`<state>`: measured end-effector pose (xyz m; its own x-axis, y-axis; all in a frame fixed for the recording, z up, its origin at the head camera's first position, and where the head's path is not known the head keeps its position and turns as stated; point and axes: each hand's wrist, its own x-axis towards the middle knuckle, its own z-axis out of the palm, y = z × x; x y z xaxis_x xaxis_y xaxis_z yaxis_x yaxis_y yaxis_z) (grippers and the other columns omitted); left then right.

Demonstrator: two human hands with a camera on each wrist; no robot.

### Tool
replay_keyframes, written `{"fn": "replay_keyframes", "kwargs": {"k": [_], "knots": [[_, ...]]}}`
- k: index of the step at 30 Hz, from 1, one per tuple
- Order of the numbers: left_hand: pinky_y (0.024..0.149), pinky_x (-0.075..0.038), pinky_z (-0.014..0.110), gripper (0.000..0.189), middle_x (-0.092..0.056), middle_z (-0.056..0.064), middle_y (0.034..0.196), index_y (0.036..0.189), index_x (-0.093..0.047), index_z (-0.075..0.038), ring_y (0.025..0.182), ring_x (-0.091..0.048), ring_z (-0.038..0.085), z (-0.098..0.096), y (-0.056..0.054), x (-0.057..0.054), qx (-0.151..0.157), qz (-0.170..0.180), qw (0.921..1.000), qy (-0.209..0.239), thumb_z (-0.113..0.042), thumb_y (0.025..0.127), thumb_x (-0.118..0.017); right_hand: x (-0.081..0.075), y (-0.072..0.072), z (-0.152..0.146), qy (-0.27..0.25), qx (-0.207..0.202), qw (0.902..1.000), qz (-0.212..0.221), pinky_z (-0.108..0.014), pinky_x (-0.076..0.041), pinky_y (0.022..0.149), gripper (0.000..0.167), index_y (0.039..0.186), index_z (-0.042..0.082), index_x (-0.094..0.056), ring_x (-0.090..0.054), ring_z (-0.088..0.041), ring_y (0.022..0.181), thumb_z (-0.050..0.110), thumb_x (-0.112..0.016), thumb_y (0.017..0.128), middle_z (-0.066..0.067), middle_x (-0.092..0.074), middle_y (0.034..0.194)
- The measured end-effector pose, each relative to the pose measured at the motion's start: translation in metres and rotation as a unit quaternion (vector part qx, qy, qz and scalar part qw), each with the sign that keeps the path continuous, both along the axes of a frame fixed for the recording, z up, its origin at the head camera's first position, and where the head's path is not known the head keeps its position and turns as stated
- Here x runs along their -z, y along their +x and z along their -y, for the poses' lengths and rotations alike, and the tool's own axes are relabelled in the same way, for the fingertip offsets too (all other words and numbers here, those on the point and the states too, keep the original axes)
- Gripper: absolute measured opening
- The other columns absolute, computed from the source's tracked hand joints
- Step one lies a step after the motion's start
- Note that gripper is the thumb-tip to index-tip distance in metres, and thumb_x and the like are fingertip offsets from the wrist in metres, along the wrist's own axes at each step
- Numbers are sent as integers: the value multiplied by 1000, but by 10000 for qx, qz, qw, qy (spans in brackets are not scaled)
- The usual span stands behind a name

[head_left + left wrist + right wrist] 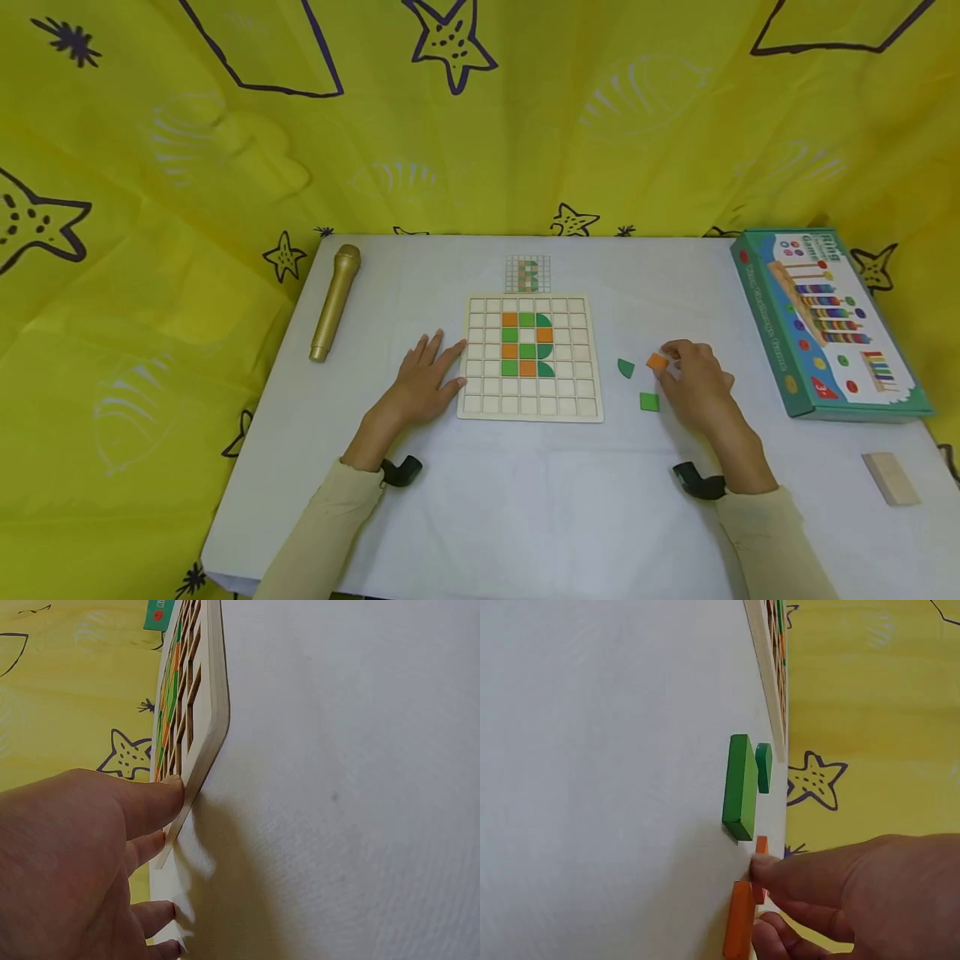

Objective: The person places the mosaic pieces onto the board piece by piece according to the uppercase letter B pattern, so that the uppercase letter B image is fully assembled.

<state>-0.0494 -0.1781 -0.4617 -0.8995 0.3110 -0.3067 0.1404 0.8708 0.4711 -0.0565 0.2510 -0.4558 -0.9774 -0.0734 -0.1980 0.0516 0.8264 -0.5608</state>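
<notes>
Orange tile (656, 362) is getting pinched by right hand (699, 385); left hand (422, 385) is touching board (482, 407), fingers spread. Only right wrist's showing another orange piece (738, 924). Yellow cloth (517, 142) is hanging behind white desk (540, 508).

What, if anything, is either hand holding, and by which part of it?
The right hand appears to pinch an orange, square, wooden-looking tile by its edges. The left hand only touches the edge of the pale, square wooden board.

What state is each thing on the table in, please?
Grid board: partly filled, left hand touching its edge
Pattern card: face up
Green square: loose
Green quarter-circle: loose
Orange tile: pinched by right hand
Second orange tile: lying close by
Gold microphone: lying on its side
Box: closed
Wooden block: lying flat
</notes>
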Motion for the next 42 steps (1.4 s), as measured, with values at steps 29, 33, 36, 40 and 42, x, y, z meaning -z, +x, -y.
{"fn": "replay_keyframes", "kwargs": {"k": [29, 33, 36, 40, 42], "knots": [[129, -5, 64, 66, -4, 20, 177, 169, -27, -22, 163, 2, 45, 0, 0, 1, 9, -22, 10000, 13, -41, 110, -51, 3, -19, 16, -388, -508, 9979, -39, -62, -45, 101, 34, 139, -8, -54, -55, -46, 119, 9, -54, 109, -30, -48, 137], [129, -6, 65, 66, -5, 21, 176, 169, -28, -22, 162, 2, 46, 0, 0, 0, 31, -17, 10000, 4, -40, 110, -51, -3, -22, 30, -449, -554, 9975, 12, -58, -51, 96, 36, 142, -9, -53, -55, -43, 116, 8, -50, 111, -30, -47, 139], [129, -6, 65, 66, -4, 21, 177, 169, -27, -22, 163, 2, 45, 0, -1, 1, 40, -10, 10000, -31, -41, 111, -51, -9, -22, 45, -432, -727, 9964, 34, -56, -49, 97, 36, 142, -8, -54, -55, -43, 117, 7, -50, 110, -28, -49, 138], [129, -6, 64, 66, -4, 21, 177, 169, -27, -22, 163, 2, 45, 0, -1, 2, 51, -18, 10000, -58, -41, 111, -51, -12, -20, 68, -447, -1035, 9936, 81, -55, -46, 96, 33, 140, -4, -57, -54, -43, 118, 7, -54, 109, -25, -51, 136], [129, -6, 65, 66, -4, 21, 177, 169, -27, -22, 163, 1, 46, 0, -1, 2, 57, -27, 10000, -70, -41, 111, -51, -12, -17, 81, -507, -1221, 9912, 63, -54, -46, 94, 31, 138, -2, -59, -54, -42, 115, 8, -57, 108, -23, -52, 135]]}}
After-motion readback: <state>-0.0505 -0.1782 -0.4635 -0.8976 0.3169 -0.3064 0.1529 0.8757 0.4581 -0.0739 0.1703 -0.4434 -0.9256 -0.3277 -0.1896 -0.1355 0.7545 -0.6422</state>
